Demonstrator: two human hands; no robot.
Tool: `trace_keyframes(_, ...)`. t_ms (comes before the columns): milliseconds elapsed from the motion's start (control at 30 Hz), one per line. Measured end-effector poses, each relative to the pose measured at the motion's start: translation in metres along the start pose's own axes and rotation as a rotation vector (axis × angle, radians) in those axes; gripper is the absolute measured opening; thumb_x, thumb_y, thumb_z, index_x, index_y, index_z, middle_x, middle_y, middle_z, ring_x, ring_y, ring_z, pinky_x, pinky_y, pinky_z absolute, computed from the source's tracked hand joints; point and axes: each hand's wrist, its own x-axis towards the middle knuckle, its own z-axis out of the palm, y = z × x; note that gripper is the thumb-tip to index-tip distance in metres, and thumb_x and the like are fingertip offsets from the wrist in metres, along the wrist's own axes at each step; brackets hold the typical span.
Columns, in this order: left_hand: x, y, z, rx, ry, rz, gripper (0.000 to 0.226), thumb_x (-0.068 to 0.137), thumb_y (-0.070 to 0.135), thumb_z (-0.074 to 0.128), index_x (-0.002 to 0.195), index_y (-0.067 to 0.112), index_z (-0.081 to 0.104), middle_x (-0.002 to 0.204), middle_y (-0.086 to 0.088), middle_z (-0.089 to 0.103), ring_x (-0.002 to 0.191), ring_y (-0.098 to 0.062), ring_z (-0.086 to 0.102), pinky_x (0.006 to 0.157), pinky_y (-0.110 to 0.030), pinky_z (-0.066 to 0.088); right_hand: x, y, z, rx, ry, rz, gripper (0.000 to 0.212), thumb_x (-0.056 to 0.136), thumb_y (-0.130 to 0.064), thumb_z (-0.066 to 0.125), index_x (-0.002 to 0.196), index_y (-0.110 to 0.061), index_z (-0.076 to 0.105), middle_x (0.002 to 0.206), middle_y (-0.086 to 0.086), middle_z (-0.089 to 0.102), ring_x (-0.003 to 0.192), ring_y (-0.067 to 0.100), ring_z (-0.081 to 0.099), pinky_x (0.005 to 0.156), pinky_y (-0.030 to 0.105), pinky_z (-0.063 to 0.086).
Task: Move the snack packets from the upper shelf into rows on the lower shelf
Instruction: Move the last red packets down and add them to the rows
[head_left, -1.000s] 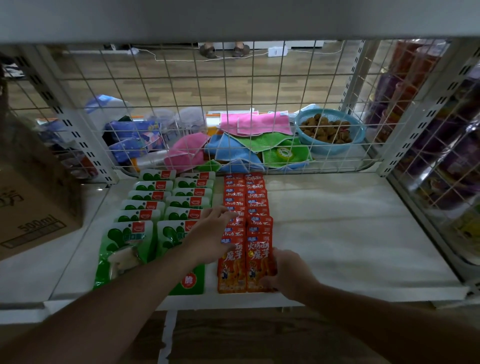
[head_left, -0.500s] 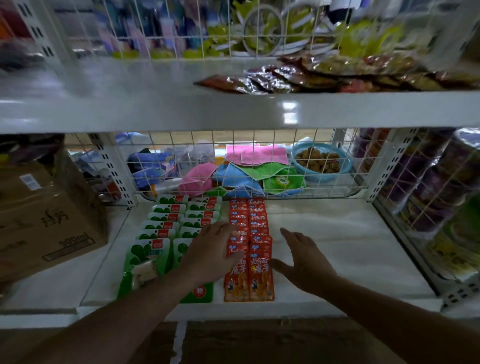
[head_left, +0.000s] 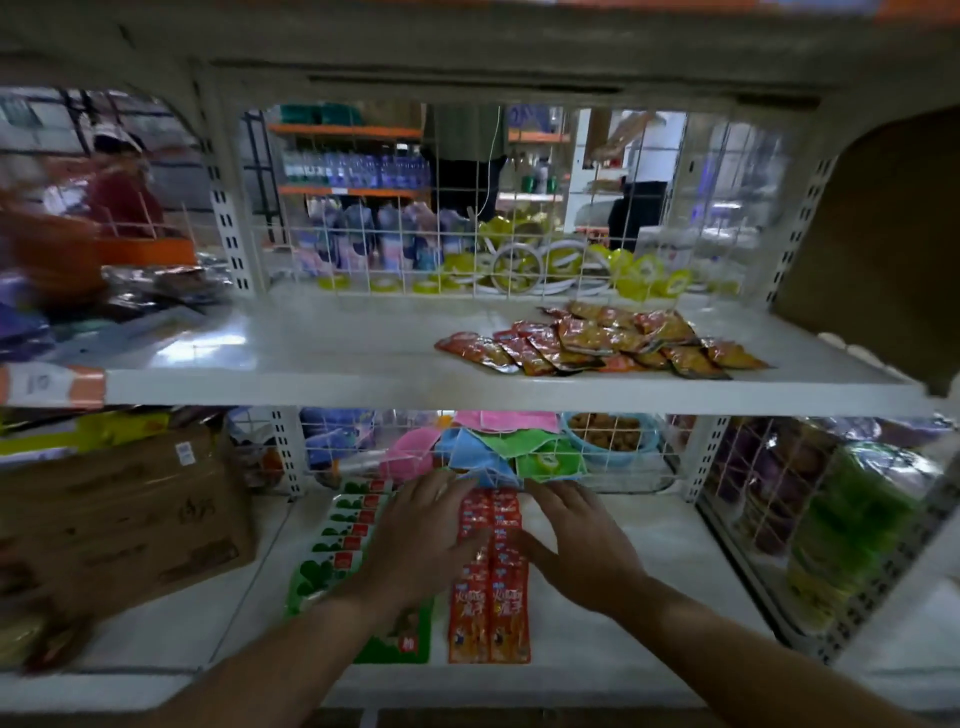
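Shop shelving unit with a wire mesh back (head_left: 395, 249); stock and other racks show through it, blurred.

Upper shelf (head_left: 311, 358): a loose pile of snack packets (head_left: 602, 340), red and orange-brown foil, lies toward the right end, reaching close to the front edge. The packets overlap at all angles, with no row order. The rest of the board is bare.

Lower shelf (head_left: 649, 597): two columns of red packets (head_left: 491, 613) run from the front edge back to the mesh, shingled and touching side by side. Just left of them are green packets (head_left: 343, 540) in the same front-to-back order, partly hidden under the left forearm. A cardboard box (head_left: 119, 514) stands in the neighbouring bay at the left.

Left hand (head_left: 421, 535): flat, fingers spread, over the seam between the green and red columns. Grip wide, holding nothing.
Right hand (head_left: 576, 540): flat, fingers spread, at the right flank of the red columns, thumb toward them. Grip wide, holding nothing. Contact with the packets cannot be confirmed for either hand.

Judgement: task part done. The rows below look placed and squared. The whole pile above is left to move, and the bare board right of the red columns offers room for it. Both hands are free to reach up.
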Motion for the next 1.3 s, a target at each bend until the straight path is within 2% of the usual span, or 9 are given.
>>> trace_keyframes(233, -0.012, 0.026, -0.073, 0.023, 0.071, 0.010, 0.065, 0.096, 0.064, 0.042, 0.153, 0.038, 0.026, 0.162, 0.009, 0.022, 0.149, -0.017, 0.017, 0.120, -0.040, 0.022, -0.006, -0.036, -0.079, -0.006, 0.064, -0.017, 0.077, 0.094, -0.071, 0.038, 0.158, -0.031, 0.022, 0.159, -0.001, 0.033, 0.146, 0.023, 0.026, 0.118, 0.040, 0.027)
trace_keyframes(333, -0.010, 0.035, -0.099, 0.009, 0.134, 0.059, 0.062, 0.095, 0.061, 0.047, 0.150, 0.035, 0.034, 0.157, 0.008, 0.030, 0.146, -0.017, 0.021, 0.118, -0.038, 0.026, -0.007, -0.047, -0.107, 0.035, 0.119, -0.063, 0.075, 0.094, -0.070, 0.037, 0.157, -0.033, 0.023, 0.158, -0.001, 0.035, 0.145, 0.022, 0.028, 0.118, 0.040, 0.029)
trace_keyframes(467, 0.001, 0.047, -0.127, 0.036, 0.198, 0.101, 0.068, 0.092, 0.064, 0.045, 0.150, 0.029, 0.038, 0.153, 0.004, 0.036, 0.141, -0.018, 0.026, 0.114, -0.036, 0.031, 0.000, -0.054, -0.139, 0.005, 0.191, -0.061, 0.077, 0.093, -0.072, 0.037, 0.156, -0.028, 0.029, 0.153, 0.003, 0.043, 0.141, 0.025, 0.035, 0.115, 0.039, 0.033)
trace_keyframes(633, 0.029, 0.063, -0.137, 0.030, 0.234, 0.109, 0.064, 0.095, 0.060, 0.049, 0.149, 0.028, 0.038, 0.156, 0.006, 0.032, 0.142, -0.019, 0.025, 0.115, -0.039, 0.031, 0.018, -0.045, -0.165, 0.009, 0.213, 0.003, 0.075, 0.094, -0.070, 0.040, 0.155, -0.027, 0.030, 0.152, 0.005, 0.043, 0.139, 0.028, 0.037, 0.111, 0.044, 0.039)
trace_keyframes(900, 0.080, 0.083, -0.120, -0.021, 0.271, 0.146, 0.058, 0.095, 0.053, 0.054, 0.143, 0.021, 0.049, 0.138, -0.003, 0.053, 0.129, -0.027, 0.045, 0.105, -0.041, 0.041, 0.055, -0.016, -0.170, 0.038, 0.232, 0.100, 0.074, 0.093, -0.069, 0.040, 0.151, -0.024, 0.038, 0.150, 0.009, 0.047, 0.139, 0.032, 0.037, 0.112, 0.046, 0.038)
trace_keyframes(1100, 0.128, 0.096, -0.106, -0.119, 0.221, 0.028, 0.037, 0.096, 0.039, 0.058, 0.119, 0.011, 0.063, 0.115, -0.011, 0.062, 0.108, -0.029, 0.058, 0.090, -0.040, 0.048, 0.089, 0.008, -0.169, 0.003, 0.269, 0.153, 0.064, 0.099, -0.059, 0.041, 0.149, -0.019, 0.043, 0.150, 0.011, 0.047, 0.140, 0.033, 0.036, 0.113, 0.045, 0.035)
trace_keyframes(1200, 0.148, 0.099, -0.102, -0.173, 0.151, -0.100, 0.037, 0.096, 0.045, 0.058, 0.101, 0.009, 0.066, 0.095, -0.009, 0.067, 0.089, -0.027, 0.064, 0.072, -0.034, 0.049, 0.105, 0.014, -0.170, -0.018, 0.292, 0.218, 0.058, 0.101, -0.053, 0.043, 0.141, -0.013, 0.052, 0.143, 0.016, 0.053, 0.134, 0.035, 0.040, 0.110, 0.043, 0.035)
trace_keyframes(1267, 0.155, 0.100, -0.099, -0.178, 0.155, -0.127, 0.041, 0.092, 0.053, 0.062, 0.084, 0.012, 0.063, 0.076, -0.003, 0.063, 0.078, -0.023, 0.064, 0.059, -0.028, 0.041, 0.116, 0.017, -0.168, 0.076, 0.261, 0.268, 0.058, 0.100, -0.051, 0.048, 0.139, -0.008, 0.051, 0.140, 0.020, 0.052, 0.132, 0.036, 0.044, 0.107, 0.043, 0.039)
trace_keyframes(1300, 0.157, 0.101, -0.098, -0.179, 0.159, -0.128, 0.043, 0.089, 0.056, 0.064, 0.083, 0.014, 0.062, 0.075, -0.002, 0.064, 0.075, -0.022, 0.063, 0.058, -0.027, 0.039, 0.122, 0.019, -0.165, 0.119, 0.241, 0.294, 0.061, 0.098, -0.053, 0.052, 0.138, -0.006, 0.051, 0.139, 0.021, 0.052, 0.130, 0.036, 0.046, 0.105, 0.043, 0.041)
